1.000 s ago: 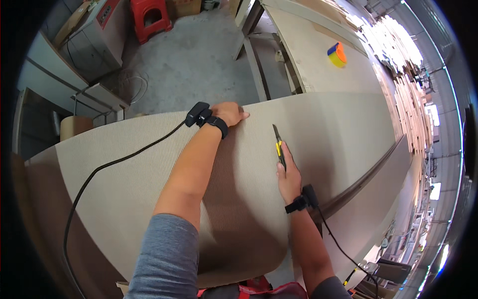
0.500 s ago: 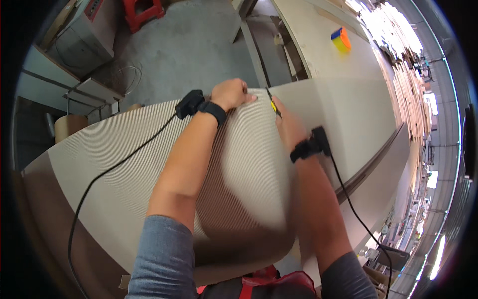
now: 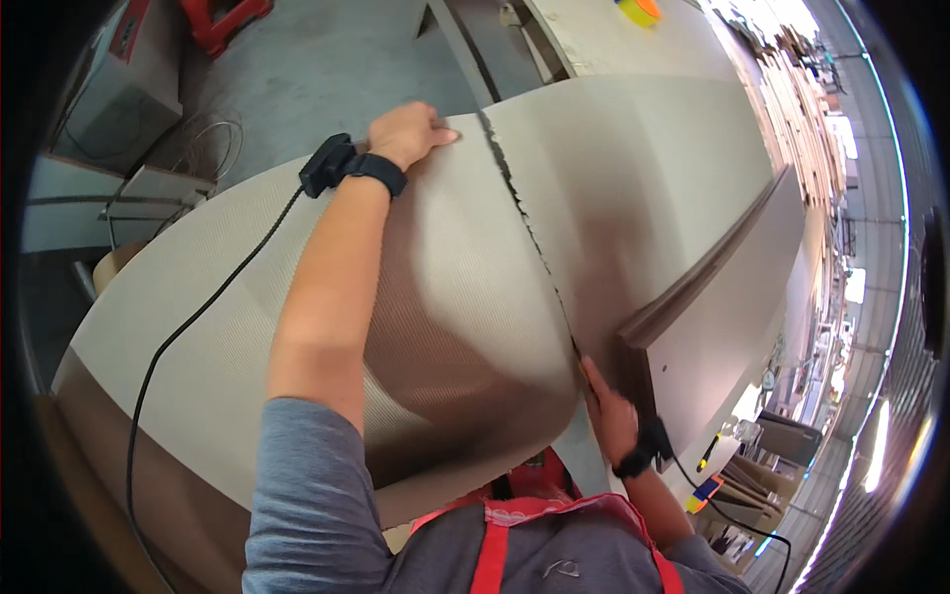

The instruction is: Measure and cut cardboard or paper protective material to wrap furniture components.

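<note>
A large sheet of corrugated cardboard (image 3: pixel 475 238), fine-ribbed and beige, spreads in front of me, its near part curving down toward my body. My left hand (image 3: pixel 404 135) grips its far edge, fingers closed and thumb along the top. A ragged dark cut (image 3: pixel 522 210) runs from that edge, just right of the left hand, back toward me. At its near end my right hand (image 3: pixel 616 416) is closed around a utility knife (image 3: pixel 578 348); only the dark front of the knife shows, while its handle is hidden in the fingers.
Flat boards (image 3: pixel 727 307) lie stacked on the right. A yellow-and-orange object (image 3: pixel 640 12) rests on the far panel, and a similar blue-and-orange one (image 3: pixel 705 492) lies at lower right. Beyond the sheet are a red stool (image 3: pixel 223 22) and a grey cabinet (image 3: pixel 124 109). Cables trail from both wrists.
My right hand has drawn the knife from the far edge toward my body, and a long cut has opened behind it. The left hand still holds the far edge; the view has shifted.
</note>
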Available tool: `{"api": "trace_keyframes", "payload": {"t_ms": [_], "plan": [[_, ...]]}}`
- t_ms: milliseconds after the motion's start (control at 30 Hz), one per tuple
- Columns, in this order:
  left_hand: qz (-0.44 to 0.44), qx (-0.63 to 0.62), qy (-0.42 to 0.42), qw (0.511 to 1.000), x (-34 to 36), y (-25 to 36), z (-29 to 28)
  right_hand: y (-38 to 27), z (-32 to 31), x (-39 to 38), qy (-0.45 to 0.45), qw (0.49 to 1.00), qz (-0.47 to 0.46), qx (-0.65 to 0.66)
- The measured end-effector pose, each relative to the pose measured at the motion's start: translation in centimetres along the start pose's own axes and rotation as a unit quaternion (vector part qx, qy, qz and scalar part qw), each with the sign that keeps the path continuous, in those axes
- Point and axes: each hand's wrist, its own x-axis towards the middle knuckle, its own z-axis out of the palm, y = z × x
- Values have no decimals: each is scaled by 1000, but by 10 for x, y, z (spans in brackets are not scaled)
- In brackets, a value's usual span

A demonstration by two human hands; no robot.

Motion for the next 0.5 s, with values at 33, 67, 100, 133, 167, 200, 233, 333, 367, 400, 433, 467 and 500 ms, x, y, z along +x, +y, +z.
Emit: {"api": "trace_keyframes", "payload": {"t_ms": [33,67,100,133,167,200,233,333,367,400,433,467,500], "plan": [[-4,15,-11,1000,1,-3,1,19,15,-20,14,1000,13,9],[3,12,-21,1000,0,-7,1,38,31,-42,59,997,-30,36],[-15,29,-8,999,0,-12,0,54,53,-55,-63,997,24,-37],[-29,47,4,998,1,-17,-3,64,77,-70,-187,975,65,-103],[-42,64,11,997,2,-23,-6,71,95,-103,-102,993,1,-52],[-56,81,33,995,0,-32,-12,83,106,-113,-107,994,-1,-34],[-61,102,63,991,-3,-44,-17,92,112,-123,-36,998,-44,-8],[-79,240,125,960,-17,-70,-21,96,123,-147,-248,955,154,50],[-105,273,112,950,-20,-72,-15,93,123,-146,-236,957,142,89],[-77,269,128,951,-30,-73,-5,92,122,-143,-203,963,113,136],[-84,223,107,965,-32,-71,2,85,120,-139,-214,957,119,155],[-72,187,72,977,-35,-68,8,78,119,-133,-206,955,100,189],[-43,158,64,984,-41,-61,16,72,117,-130,-232,946,71,215]]}}
